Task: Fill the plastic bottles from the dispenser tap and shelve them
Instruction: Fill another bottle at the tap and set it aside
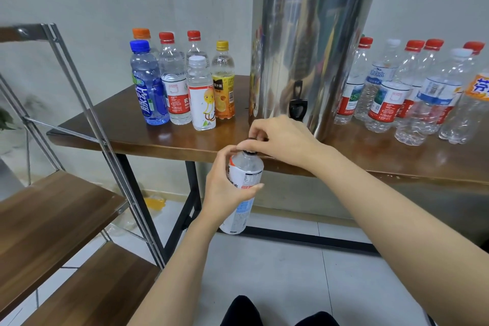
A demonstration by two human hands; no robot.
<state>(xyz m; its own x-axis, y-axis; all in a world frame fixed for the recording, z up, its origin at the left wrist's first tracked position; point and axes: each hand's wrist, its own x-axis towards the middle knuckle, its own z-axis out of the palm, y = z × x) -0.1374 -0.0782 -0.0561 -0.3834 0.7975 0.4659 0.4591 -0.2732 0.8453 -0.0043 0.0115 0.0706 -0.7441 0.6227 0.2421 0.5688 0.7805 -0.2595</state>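
Note:
My left hand [225, 180] grips a white-labelled plastic bottle [244, 174] in front of the table edge, below the tap. My right hand [280, 137] pinches its black cap [252, 139] just over the bottle's neck. The steel dispenser [312, 47] stands on the wooden table [127, 119], its black tap [297, 107] right behind my right hand. Several capped bottles holding liquid [174, 82] stand left of the dispenser. Several clear bottles [412, 92] stand to its right.
A metal-framed shelf unit with wooden boards [53, 209] stands at the left, its boards bare. The floor below is tiled. My dark-clothed knees [246, 312] show at the bottom edge.

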